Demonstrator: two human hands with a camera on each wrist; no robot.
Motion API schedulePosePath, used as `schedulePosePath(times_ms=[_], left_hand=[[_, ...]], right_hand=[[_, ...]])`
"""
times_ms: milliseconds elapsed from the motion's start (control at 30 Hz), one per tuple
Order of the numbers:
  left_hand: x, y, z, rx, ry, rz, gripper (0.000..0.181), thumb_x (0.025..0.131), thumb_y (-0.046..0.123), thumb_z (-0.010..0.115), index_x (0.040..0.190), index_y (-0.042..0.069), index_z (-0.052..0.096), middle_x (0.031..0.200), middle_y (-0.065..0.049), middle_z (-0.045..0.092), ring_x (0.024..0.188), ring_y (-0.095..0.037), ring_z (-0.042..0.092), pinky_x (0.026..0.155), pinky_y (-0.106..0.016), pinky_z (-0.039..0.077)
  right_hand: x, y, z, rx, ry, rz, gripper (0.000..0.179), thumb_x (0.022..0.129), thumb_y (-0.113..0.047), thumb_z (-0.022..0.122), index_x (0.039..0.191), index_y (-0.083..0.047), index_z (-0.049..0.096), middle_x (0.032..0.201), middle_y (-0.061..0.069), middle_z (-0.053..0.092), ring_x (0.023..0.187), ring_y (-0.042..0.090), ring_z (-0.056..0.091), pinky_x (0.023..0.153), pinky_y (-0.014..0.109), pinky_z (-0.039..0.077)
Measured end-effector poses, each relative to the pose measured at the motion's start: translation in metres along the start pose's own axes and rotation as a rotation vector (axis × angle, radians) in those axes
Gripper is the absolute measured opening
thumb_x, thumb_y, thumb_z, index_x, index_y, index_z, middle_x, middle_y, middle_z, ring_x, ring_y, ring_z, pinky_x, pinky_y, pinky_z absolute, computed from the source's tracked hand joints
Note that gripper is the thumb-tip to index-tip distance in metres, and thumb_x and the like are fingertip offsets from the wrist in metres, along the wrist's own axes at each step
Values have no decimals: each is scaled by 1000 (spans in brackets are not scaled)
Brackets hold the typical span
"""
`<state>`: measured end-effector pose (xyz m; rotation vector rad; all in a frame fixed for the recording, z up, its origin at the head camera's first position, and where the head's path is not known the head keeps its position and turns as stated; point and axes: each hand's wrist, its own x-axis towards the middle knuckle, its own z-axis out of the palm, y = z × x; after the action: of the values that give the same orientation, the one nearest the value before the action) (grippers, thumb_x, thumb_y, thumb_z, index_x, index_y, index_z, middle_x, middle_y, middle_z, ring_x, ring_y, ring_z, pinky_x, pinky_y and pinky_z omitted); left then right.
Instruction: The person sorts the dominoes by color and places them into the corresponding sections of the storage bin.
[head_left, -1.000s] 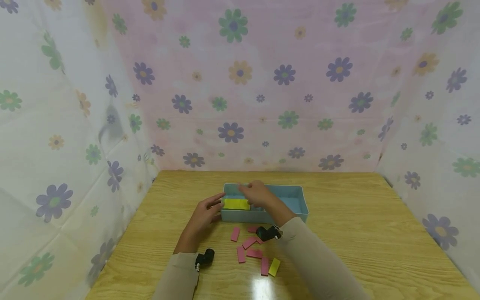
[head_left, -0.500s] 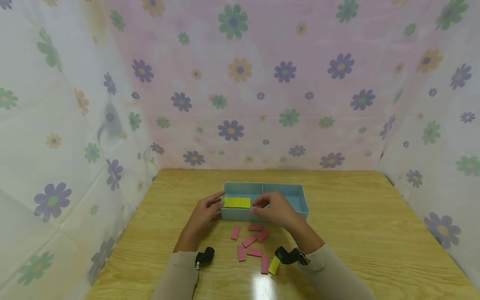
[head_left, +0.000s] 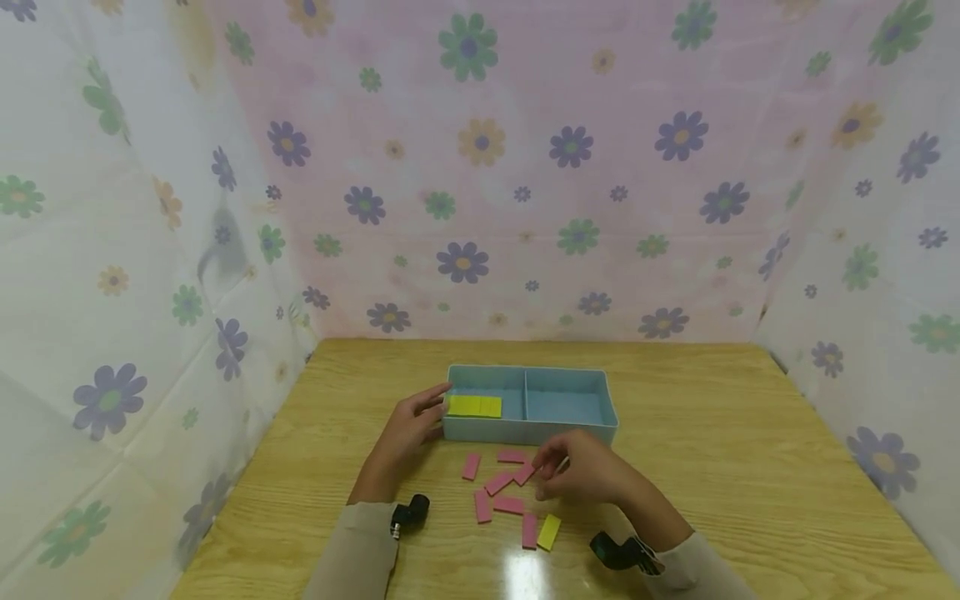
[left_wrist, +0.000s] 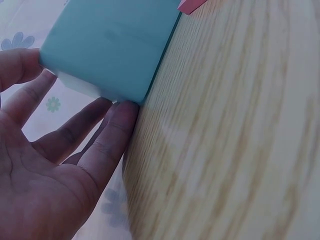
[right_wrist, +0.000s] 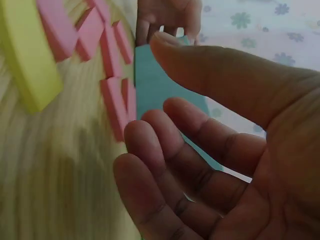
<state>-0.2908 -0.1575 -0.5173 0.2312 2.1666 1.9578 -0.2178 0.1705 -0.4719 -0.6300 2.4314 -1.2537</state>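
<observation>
A light-blue two-compartment box (head_left: 487, 430) stands on the table. Yellow rectangular blocks (head_left: 475, 406) form a row along the front of its left compartment; the right compartment holds nothing visible. My left hand (head_left: 405, 427) touches the box's left end with extended fingertips, also plain in the left wrist view. Over the table before the box, my right hand (head_left: 583, 468) hovers with loosely bent fingers and nothing between them. Its fingertips are close to a pink block (head_left: 524, 473); whether they touch it I cannot tell. A lone yellow block (head_left: 549, 532) lies nearer me.
Several pink blocks (head_left: 508, 505) lie scattered on the wooden table (head_left: 712, 450) in front of the box. Flower-printed cloth (head_left: 525, 167) encloses the back and both sides. Small black cameras sit at both wrists.
My right hand has left the box's left compartment and moved toward me and right, to the pink blocks. The yellow row in the box is now uncovered. My left hand stays in place.
</observation>
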Motion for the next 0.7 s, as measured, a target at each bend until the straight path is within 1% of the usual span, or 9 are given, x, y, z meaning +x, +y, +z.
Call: schedulePosePath(times_ms=[167,433,700], left_hand=[[1,-1,-1,-1,-5,19,46,108,19,55,154,17,51,159,-20,44,140,-39,52,103,-49,55],[1,-4,-1,-2,-3,-11,46,108,21,57,154,22,52,160,-18,44,141,-38,51,105,-49,54],[0,0,1,3,8,-4,46,108,21,56,154,19,52,159,-17,45,141,-37,52,104,-49,54]], right_hand=[[-6,11,-1,-12,-39,18,31,79,-17,91,103,-5,75,90,7,71,83,18,66,69,27,56],[-8,17,-4,-45,-78,71,31,75,-18,93,94,-5,72,82,2,68,75,17,62,63,29,51],[-7,16,2,-100,-49,86,34,72,-25,96,89,-8,71,77,-1,66,71,15,60,60,28,49]])
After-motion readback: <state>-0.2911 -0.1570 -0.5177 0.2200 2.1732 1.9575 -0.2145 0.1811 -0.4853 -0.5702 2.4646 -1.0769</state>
